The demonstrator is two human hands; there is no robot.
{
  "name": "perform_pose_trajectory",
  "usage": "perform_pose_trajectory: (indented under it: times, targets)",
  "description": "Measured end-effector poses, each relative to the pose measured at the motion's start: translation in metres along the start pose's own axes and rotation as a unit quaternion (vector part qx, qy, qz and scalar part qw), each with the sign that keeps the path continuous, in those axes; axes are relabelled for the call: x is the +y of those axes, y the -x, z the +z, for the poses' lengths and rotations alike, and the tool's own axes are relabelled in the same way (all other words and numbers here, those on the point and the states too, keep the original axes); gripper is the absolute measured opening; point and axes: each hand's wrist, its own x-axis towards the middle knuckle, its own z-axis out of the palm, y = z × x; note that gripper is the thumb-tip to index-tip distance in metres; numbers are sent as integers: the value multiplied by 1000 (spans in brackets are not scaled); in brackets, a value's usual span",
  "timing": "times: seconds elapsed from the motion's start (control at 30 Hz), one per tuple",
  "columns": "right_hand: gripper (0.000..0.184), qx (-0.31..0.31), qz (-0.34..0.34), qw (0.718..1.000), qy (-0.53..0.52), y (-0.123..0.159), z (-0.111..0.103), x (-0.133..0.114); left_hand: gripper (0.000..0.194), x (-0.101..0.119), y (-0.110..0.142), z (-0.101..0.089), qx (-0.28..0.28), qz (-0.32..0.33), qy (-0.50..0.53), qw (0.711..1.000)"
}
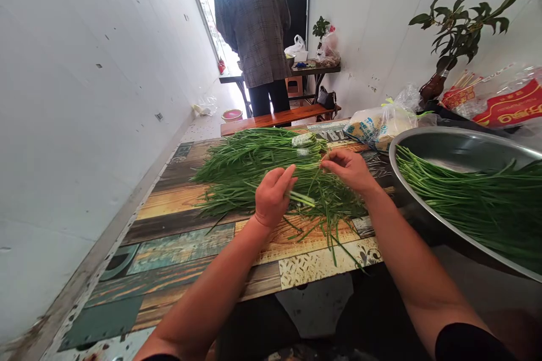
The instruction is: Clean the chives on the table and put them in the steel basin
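A loose heap of green chives [254, 163] lies across the patterned table [178, 248]. My left hand [273, 197] is closed around a small bunch of chive stalks, their pale ends sticking out to the right. My right hand [349, 168] pinches the same stalks a little farther along, above the heap. Both hands hover just over the pile near the table's front edge.
A big steel basin [457, 149] holding more chives stands at the right. Plastic bags [381, 121], red packets [508, 104] and a potted plant [459, 34] sit behind it. A person in a checked jacket [253, 22] stands at a far table. A white wall runs along the left.
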Motion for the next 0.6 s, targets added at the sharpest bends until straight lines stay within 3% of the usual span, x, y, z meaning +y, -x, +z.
perform_pose_trajectory:
  times: [0.1, 0.3, 0.6]
  targets:
    - [24, -1, -7, 1000, -5, 1, 0, -3, 29, 1, 1, 0, 17, 16, 18, 1000]
    - [27, -74, -5, 997, -34, 8, 6, -17, 23, 3, -1, -1, 19, 11, 12, 1000]
    - [25, -75, -12, 993, -95, 8, 14, -12, 18, 9, -5, -4, 27, 42, 21, 999]
